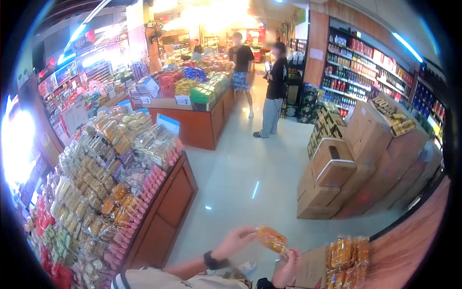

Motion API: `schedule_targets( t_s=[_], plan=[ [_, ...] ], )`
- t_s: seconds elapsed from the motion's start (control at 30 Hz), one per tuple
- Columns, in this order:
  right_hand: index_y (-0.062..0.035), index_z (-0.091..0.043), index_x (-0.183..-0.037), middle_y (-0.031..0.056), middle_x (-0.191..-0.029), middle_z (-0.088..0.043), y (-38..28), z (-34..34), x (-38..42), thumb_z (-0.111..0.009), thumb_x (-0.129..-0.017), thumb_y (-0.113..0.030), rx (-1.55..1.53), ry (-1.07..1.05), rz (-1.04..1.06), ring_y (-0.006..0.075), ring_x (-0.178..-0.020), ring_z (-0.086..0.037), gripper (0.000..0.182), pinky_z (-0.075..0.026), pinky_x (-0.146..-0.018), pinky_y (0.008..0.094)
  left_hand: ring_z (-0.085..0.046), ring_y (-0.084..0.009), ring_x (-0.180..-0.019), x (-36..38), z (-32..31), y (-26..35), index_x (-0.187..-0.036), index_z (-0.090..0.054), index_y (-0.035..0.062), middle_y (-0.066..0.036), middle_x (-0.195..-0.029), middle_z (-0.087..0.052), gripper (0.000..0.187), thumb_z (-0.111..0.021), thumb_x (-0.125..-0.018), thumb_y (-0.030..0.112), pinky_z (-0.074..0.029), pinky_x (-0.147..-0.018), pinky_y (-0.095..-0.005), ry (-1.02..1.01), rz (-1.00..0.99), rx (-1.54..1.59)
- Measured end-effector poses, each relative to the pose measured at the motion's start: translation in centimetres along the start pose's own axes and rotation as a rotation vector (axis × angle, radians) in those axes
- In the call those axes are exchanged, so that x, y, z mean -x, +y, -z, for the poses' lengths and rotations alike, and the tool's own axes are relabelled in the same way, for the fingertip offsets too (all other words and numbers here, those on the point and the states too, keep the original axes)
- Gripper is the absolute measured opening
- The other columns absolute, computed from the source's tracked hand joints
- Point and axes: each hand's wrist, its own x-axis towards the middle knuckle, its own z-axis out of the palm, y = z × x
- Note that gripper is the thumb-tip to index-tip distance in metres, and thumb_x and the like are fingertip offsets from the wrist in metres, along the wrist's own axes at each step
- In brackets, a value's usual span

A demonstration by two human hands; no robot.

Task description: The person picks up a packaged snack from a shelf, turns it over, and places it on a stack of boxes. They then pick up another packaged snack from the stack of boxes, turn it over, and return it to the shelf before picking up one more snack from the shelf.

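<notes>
An orange-brown snack in clear wrapping [272, 240] is held up between my two hands, above the floor near the bottom of the view. My left hand [237, 243], with a dark band at its wrist, pinches the upper left end of the packet. At the lower right end, the fingers of my right hand [288, 266] are closed on the wrapper. Just right of my right hand, similar wrapped snacks [342, 253] stand in rows beside a cardboard box [310, 269].
A wooden display counter [166, 212] heaped with packaged sweets runs along the left. Another counter [192, 126] stands farther back, with two people [242, 60] [276, 86] beside it. Stacked cartons [365, 130] and bottle shelves [353, 67] are on the right.
</notes>
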Motion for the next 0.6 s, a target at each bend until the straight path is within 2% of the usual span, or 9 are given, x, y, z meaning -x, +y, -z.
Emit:
schedule_targets(
  t_s=[0.07,0.13,0.2,0.23,0.3,0.4,0.43,0.5,0.6],
  plan=[
    [-0.0003,-0.062,-0.100,0.0073,-0.097,-0.063,2.0,-1.2,1.5,-0.062,-0.092,-0.015,-0.166,-0.125,-0.139,0.0180,-0.090,-0.061,0.016,-0.050,-0.082,0.0300,-0.063,-0.0123,-0.092,3.0,4.0,-1.5,-0.115,-0.065,-0.0004,-0.008,-0.105,-0.070,0.031,-0.065,-0.092,0.021,-0.051,-0.082,-0.0286,0.087,0.011,-0.038],
    [-0.0019,-0.064,-0.106,0.0079,-0.101,-0.066,11.3,1.6,-0.6,-0.062,-0.093,-0.017,-0.409,-0.386,-0.353,0.0187,-0.091,-0.062,0.020,-0.049,-0.084,0.0329,-0.064,-0.0131,-0.094,5.8,7.1,-5.1,-0.112,-0.066,-0.0010,-0.010,-0.104,-0.070,0.029,-0.064,-0.092,0.020,-0.051,-0.083,-0.0287,0.221,-0.036,0.027],
    [-0.0015,-0.055,-0.124,0.0123,-0.127,-0.056,22.3,6.0,-3.0,-0.055,-0.095,-0.014,-0.421,-0.706,-0.668,0.0245,-0.109,-0.059,0.032,-0.046,-0.095,0.0393,-0.066,-0.0159,-0.090,8.6,9.5,-8.6,-0.107,-0.066,-0.0068,-0.011,-0.098,-0.069,0.021,-0.062,-0.092,0.007,-0.057,-0.077,-0.0304,0.420,-0.081,0.130],
    [-0.0023,-0.056,-0.123,0.0110,-0.122,-0.058,21.1,4.3,-0.2,-0.056,-0.094,-0.012,0.019,-0.911,-0.291,0.0202,-0.107,-0.058,0.030,-0.046,-0.091,0.0341,-0.067,-0.0173,-0.089,10.6,10.8,-9.8,-0.107,-0.065,-0.0076,-0.012,-0.097,-0.069,0.020,-0.060,-0.092,0.005,-0.058,-0.075,-0.0315,0.497,0.006,0.074],
    [-0.0019,-0.056,-0.119,0.0074,-0.112,-0.059,13.7,-1.7,8.0,-0.055,-0.095,-0.010,0.547,-1.072,-0.089,0.0150,-0.101,-0.055,0.025,-0.046,-0.087,0.0283,-0.068,-0.0174,-0.084,16.0,13.4,-10.4,-0.102,-0.064,-0.0089,-0.011,-0.091,-0.069,0.017,-0.058,-0.092,0.003,-0.058,-0.074,-0.0304,0.582,0.036,0.102],
    [-0.0011,-0.054,-0.115,0.0038,-0.101,-0.052,13.6,-4.4,12.8,-0.052,-0.099,-0.011,0.522,-1.224,-0.278,0.0133,-0.094,-0.050,0.019,-0.046,-0.089,0.0297,-0.067,-0.0155,-0.081,22.7,15.4,-6.6,-0.100,-0.064,-0.0075,-0.011,-0.092,-0.068,0.016,-0.057,-0.092,0.004,-0.058,-0.072,-0.0286,0.834,0.034,0.302],
    [-0.0011,-0.054,-0.114,0.0040,-0.102,-0.052,14.5,-5.2,14.7,-0.052,-0.099,-0.012,0.359,-1.166,-0.445,0.0133,-0.094,-0.051,0.019,-0.047,-0.089,0.0300,-0.067,-0.0151,-0.081,24.1,16.5,-6.5,-0.100,-0.064,-0.0073,-0.010,-0.092,-0.068,0.015,-0.057,-0.092,0.004,-0.058,-0.071,-0.0283,0.889,0.001,0.280],
    [-0.0015,-0.056,-0.115,0.0044,-0.104,-0.056,13.9,-6.3,17.2,-0.053,-0.099,-0.015,0.347,-1.199,-0.550,0.0139,-0.096,-0.053,0.021,-0.048,-0.089,0.0313,-0.066,-0.0143,-0.080,27.4,17.1,-7.1,-0.100,-0.064,-0.0068,-0.010,-0.092,-0.068,0.015,-0.057,-0.092,0.004,-0.058,-0.070,-0.0277,1.003,-0.042,0.271],
    [-0.0017,-0.057,-0.118,0.0047,-0.105,-0.060,12.2,-10.0,20.6,-0.054,-0.099,-0.017,0.317,-1.231,-0.729,0.0136,-0.095,-0.057,0.024,-0.051,-0.087,0.0322,-0.065,-0.0123,-0.080,30.8,18.0,-4.3,-0.102,-0.063,-0.0054,-0.009,-0.093,-0.067,0.015,-0.055,-0.093,0.004,-0.058,-0.072,-0.0276,1.167,-0.148,0.338]
  ],
)
